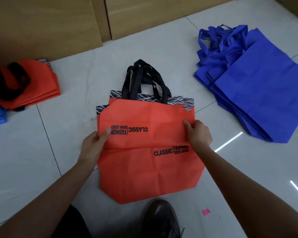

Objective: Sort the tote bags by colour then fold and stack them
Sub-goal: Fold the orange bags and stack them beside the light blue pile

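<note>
Black print on the orange tote bag (144,177) reads "CLASSIC | FASHION DOWN JACKET", towards its right side. The same words stand upside down on the folded-over panel (162,117) above it.

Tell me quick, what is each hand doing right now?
Left hand: closed, pinching the left edge of the orange tote bag where it folds over.
Right hand: closed, holding the right edge of the same fold.

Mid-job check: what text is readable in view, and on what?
"CLASSIC | FASHION DOWN JACKET": upside down, on the orange flap.
"CLASSIC | FASHION DOWN JACKET": upright, on the orange panel below it, top of the print partly covered.
No other text visible.
</note>
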Tool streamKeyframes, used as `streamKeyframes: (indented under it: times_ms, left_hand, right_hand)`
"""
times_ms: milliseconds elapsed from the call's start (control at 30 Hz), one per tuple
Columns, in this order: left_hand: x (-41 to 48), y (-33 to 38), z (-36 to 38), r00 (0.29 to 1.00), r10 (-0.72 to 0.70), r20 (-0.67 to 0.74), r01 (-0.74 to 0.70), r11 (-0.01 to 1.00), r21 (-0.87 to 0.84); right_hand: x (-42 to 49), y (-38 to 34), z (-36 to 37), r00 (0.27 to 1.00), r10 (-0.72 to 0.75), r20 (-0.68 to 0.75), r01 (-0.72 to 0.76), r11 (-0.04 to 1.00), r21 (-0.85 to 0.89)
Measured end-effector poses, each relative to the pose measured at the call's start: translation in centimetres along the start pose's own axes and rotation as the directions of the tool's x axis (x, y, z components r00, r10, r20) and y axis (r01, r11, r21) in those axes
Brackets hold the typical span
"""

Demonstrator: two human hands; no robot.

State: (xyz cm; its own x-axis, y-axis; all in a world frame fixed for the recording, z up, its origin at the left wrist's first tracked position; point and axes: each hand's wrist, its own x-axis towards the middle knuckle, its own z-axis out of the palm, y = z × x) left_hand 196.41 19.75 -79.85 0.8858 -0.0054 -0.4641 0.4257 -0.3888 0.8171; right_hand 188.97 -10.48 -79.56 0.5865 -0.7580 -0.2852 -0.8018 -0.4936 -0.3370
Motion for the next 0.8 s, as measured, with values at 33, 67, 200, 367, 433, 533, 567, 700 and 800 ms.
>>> streamKeyframes:
  times_ms: [33,67,200,367,433,533,567,700,800]
  left_hand:
    - [0.1,-0.1,0.2,0.997,0.018,-0.072,-0.01,0.993,0.118]
    - [0.0,-0.1,0.4,0.99,0.036,-0.133,-0.006,0.976,0.218]
    - [-1.3,1.2,2.1,0.942,0.102,-0.321,0.074,0.868,0.491]
    - [-0.8,2.6,3.9,0.797,0.602,0.046,-0.424,0.504,0.752]
    - [-0.3,3.0,5.0,0.79,0.584,0.186,-0.489,0.417,0.766]
    - [-0.1,2.2,6.3,0.83,0.451,0.328,-0.505,0.359,0.785]
    - [0.0,1.7,6.5,0.835,0.416,0.359,-0.507,0.331,0.796]
    - [0.2,0.0,6.6,0.833,0.402,0.381,-0.512,0.296,0.807]
    - [-0.1,-0.9,6.7,0.828,0.421,0.371,-0.506,0.276,0.817]
  right_hand:
    - [-0.2,-0.1,0.4,1.0,0.025,-0.001,-0.025,0.999,-0.025]
    - [-0.4,-0.2,0.7,0.999,0.04,-0.01,-0.041,0.998,-0.037]
    - [-1.0,-0.6,1.1,0.998,0.017,-0.066,-0.021,0.998,-0.051]
    - [-0.9,-1.1,0.2,0.982,-0.178,-0.071,0.167,0.976,-0.142]
    - [-1.2,-1.3,0.4,0.977,-0.209,-0.048,0.198,0.965,-0.173]
    - [-2.0,-0.9,1.3,0.988,-0.156,-0.019,0.149,0.97,-0.194]
    - [-2.4,-0.7,1.6,0.991,-0.131,-0.025,0.124,0.974,-0.19]
    - [-3.5,0.0,2.3,0.994,-0.087,-0.067,0.076,0.986,-0.152]
    - [-3.3,-0.1,2.5,0.983,-0.115,-0.146,0.087,0.979,-0.186]
